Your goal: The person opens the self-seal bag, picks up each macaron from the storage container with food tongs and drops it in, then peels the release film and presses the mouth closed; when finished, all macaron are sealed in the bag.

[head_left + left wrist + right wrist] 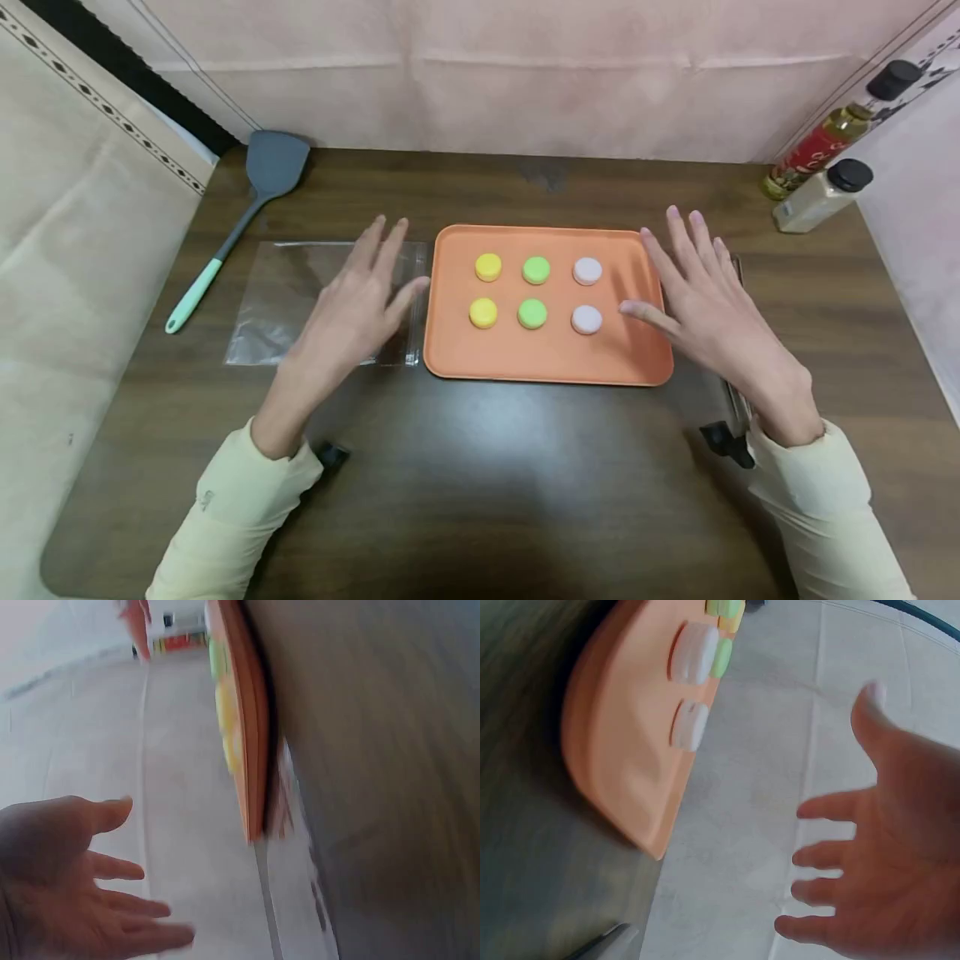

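Observation:
An orange tray lies in the middle of the table, bearing small round discs: two yellow, two green and two white. My left hand hovers left of the tray over a clear plastic bag, fingers extended, holding nothing. Over the tray's right end my right hand is spread, also holding nothing. Both palms show with loose, separated fingers in the wrist views, the left and the right each apart from the tray.
A grey spatula with a mint handle lies at the left. An oil bottle and a white jar with black caps stand at the back right. A thin metal object, mostly hidden, lies under my right hand. Pale cloth hangs behind.

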`<state>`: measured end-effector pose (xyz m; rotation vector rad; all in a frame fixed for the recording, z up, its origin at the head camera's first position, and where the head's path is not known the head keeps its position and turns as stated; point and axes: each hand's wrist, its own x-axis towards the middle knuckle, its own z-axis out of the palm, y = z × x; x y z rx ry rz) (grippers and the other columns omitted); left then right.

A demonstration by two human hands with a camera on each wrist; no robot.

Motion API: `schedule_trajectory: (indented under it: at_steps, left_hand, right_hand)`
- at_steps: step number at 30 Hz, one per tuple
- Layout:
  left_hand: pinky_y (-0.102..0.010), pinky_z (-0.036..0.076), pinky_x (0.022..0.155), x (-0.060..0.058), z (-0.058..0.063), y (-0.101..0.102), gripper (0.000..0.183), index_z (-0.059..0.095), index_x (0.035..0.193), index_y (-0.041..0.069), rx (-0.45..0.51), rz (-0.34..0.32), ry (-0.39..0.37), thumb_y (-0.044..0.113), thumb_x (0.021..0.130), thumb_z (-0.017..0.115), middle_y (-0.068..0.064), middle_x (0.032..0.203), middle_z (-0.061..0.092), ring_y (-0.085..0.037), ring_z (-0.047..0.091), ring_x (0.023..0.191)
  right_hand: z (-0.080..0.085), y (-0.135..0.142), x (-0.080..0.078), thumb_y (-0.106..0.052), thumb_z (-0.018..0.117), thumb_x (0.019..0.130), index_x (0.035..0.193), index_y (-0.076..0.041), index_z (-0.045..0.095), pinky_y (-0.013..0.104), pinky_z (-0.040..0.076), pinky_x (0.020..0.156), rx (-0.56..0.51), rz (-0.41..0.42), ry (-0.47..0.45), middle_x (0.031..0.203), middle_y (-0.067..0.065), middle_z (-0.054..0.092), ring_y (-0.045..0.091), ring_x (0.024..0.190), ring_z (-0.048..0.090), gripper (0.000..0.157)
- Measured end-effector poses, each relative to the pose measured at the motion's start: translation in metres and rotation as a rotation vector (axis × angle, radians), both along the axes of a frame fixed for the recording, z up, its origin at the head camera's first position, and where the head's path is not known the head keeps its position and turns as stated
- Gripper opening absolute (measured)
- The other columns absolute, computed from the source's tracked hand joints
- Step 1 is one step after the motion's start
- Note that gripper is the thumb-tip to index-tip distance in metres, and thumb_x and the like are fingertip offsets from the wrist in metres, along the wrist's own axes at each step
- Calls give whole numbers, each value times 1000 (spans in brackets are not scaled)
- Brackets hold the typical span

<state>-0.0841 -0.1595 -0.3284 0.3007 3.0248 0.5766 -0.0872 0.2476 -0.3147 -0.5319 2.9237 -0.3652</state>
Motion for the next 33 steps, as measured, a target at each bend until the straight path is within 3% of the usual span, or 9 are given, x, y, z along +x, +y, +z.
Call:
schedule_trajectory:
  at_steps: [3,6,8,12,16,19,25,28,33]
  left_hand:
    - [-62,61,89,4,-4,-13,50,55,151,-3,52,61,142,28,112,62,-29,145,63,-47,71,115]
    - [-52,56,62,10,-11,-20,35,64,126,-6,38,89,171,24,110,56,-20,98,70,-38,66,70]
    - [-48,51,55,13,-14,-22,34,62,120,-5,-12,85,115,27,110,54,-15,82,63,-32,59,59]
    - [-48,52,55,11,-19,-23,42,57,121,-6,-172,49,-46,35,111,56,-17,75,62,-35,61,58]
    - [-55,58,63,2,-35,-26,55,56,130,-8,-286,19,-144,43,109,55,-26,91,71,-43,67,70]
    - [-60,58,65,-6,-51,-30,54,56,127,-6,-308,-3,-146,44,106,53,-28,98,73,-48,69,76]
    - [-64,58,65,-16,-70,-34,37,54,103,-2,-289,-45,-108,34,103,49,-25,90,67,-53,68,78]
    - [-65,59,67,-15,-71,-31,29,55,101,-2,-321,-68,-88,26,102,49,-24,88,64,-53,68,81]
    - [-61,61,63,-2,-51,-25,20,56,103,-7,-363,-136,-32,13,105,53,-25,84,63,-48,69,74]
  right_hand:
    - [4,-2,0,-39,72,108,171,-2,30,77,13,128,-108,-29,47,184,19,0,42,171,-6,85]
    - [5,-6,2,-37,73,108,167,-1,41,80,21,123,-163,-40,42,184,18,9,40,171,0,76]
    - [5,-10,3,-38,72,108,164,-1,46,80,23,123,-165,-25,12,184,18,12,39,171,2,72]
    - [1,-16,7,-35,73,108,159,-1,54,80,27,121,-154,35,-22,182,22,18,42,171,6,64]
    - [-3,-18,10,-33,73,108,153,-2,59,83,33,114,-155,88,-6,180,25,23,44,170,11,57]
    - [-3,-19,10,-35,72,109,153,-3,60,84,31,115,-152,98,-17,180,24,23,44,170,10,56]
    - [-2,-16,10,-34,71,109,154,-2,59,81,27,120,-147,83,-40,181,24,21,43,170,8,56]
    - [-4,-16,10,-34,70,110,155,-1,58,81,32,117,-144,94,-43,181,23,20,43,170,8,57]
    - [-5,-15,10,-34,70,110,155,-1,58,80,27,120,-133,94,-67,181,22,20,42,171,7,57]
